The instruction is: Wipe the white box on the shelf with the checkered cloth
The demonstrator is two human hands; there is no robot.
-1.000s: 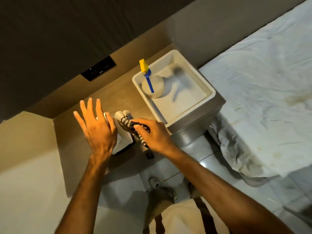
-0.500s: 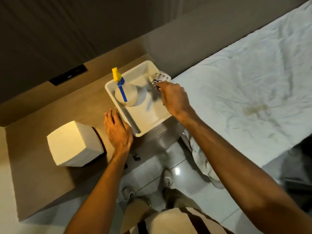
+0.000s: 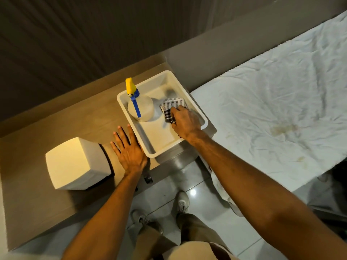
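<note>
A white box (image 3: pixel 75 164) stands on the wooden shelf (image 3: pixel 33 199) at the left. The checkered cloth (image 3: pixel 171 106) lies inside a white tray (image 3: pixel 161 152), at its right side. My right hand (image 3: pixel 186 122) rests on the cloth, fingers curled over its near edge. My left hand (image 3: pixel 129 149) lies flat and open on the shelf, between the box and the tray's left wall. Nothing is in it.
A spray bottle (image 3: pixel 139 107) with a yellow and blue head stands in the tray's far left corner. A bed with a white sheet (image 3: pixel 277 113) fills the right. My feet (image 3: pixel 182 201) stand on the tiled floor below the shelf edge.
My right hand carried the cloth from the box over to the tray and lowered it onto the tray floor. My left hand left the box and settled flat on the shelf.
</note>
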